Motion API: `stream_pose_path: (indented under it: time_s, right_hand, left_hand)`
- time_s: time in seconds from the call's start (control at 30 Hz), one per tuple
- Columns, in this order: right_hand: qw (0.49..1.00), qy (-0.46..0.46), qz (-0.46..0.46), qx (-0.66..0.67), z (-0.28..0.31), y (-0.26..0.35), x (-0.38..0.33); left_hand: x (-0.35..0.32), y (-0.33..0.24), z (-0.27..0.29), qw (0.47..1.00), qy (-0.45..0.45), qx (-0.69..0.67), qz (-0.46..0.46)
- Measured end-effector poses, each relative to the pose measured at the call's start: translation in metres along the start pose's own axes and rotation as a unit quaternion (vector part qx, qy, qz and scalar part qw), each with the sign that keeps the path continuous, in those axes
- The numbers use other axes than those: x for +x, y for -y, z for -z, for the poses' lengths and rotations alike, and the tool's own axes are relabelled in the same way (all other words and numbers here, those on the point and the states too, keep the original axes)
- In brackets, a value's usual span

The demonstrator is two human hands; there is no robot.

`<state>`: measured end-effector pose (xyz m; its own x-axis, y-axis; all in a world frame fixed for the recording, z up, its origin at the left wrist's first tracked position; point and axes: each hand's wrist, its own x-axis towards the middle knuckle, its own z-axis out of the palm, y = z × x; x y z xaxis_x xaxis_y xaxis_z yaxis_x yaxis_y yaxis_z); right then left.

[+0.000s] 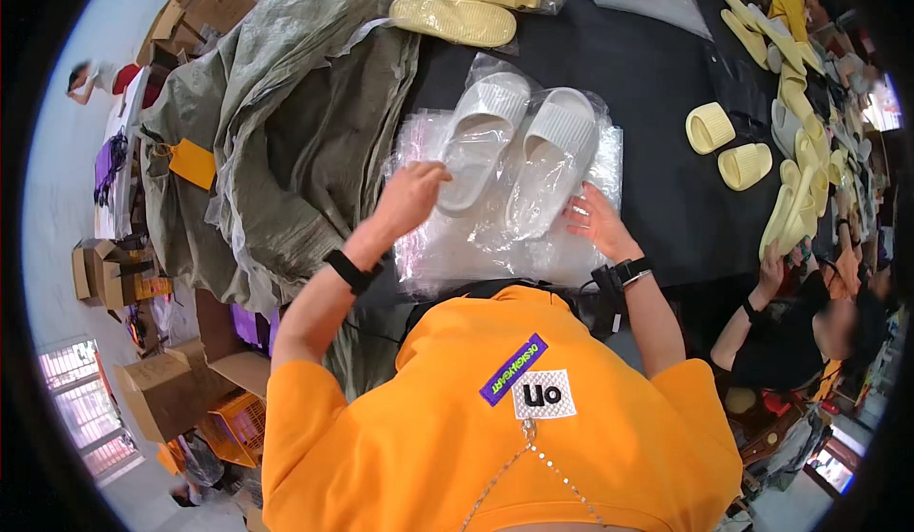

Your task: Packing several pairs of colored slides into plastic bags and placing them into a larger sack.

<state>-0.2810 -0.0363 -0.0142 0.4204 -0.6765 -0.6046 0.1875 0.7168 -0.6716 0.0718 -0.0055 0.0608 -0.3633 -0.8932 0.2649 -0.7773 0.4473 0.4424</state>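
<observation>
A pair of light grey slide slippers (555, 156) lies side by side, toes away from me, in a clear plastic bag (495, 203). Beneath them is a stack of flat clear plastic bags (438, 256) on the black table (657, 141). At the heel of the left slipper, my left hand (416, 197) is closed, its fingertips pinching what looks like the bag's edge. My right hand (598, 222) is beside the right slipper's heel, fingers apart and palm partly up, at the edge of the bags.
Yellow slippers in clear bags (452, 22) lie at the far side. Two yellow slippers (743, 165) and a heap of yellow and grey ones (800, 170) are to the right, by a co-worker (809, 313). A large grey-green woven sack (286, 151) bulges on the left.
</observation>
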Motion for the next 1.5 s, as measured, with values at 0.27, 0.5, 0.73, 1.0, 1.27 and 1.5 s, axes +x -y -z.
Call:
stream_pose_path:
  time_s: [0.27, 0.5, 0.73, 1.0, 1.27, 1.5]
  right_hand:
    - [0.997, -0.033, -0.018, -0.066, -0.01, -0.005, 0.008]
    - [0.997, -0.058, -0.01, -0.054, -0.024, -0.008, 0.022]
    - [0.998, -0.004, -0.029, -0.061, -0.043, -0.01, 0.015]
    - [0.951, 0.036, -0.086, -0.295, -0.031, 0.026, -0.018]
    - [0.946, -0.188, 0.121, -0.234, 0.012, 0.065, 0.014]
    - [0.931, -0.192, 0.072, -0.302, 0.016, 0.058, 0.053]
  left_hand:
    - [-0.046, -0.02, -0.028, 0.967, -0.125, -0.088, 0.205]
    - [-0.078, -0.023, -0.05, 0.699, -0.098, -0.489, 0.513]
    - [-0.055, -0.024, -0.078, 0.639, -0.13, -0.546, 0.526]
    - [-0.051, 0.021, -0.038, 0.676, -0.218, -0.513, 0.482]
    - [-0.073, 0.025, -0.009, 0.538, -0.13, -0.733, 0.395]
    - [-0.085, 0.022, -0.026, 0.562, -0.072, -0.715, 0.409]
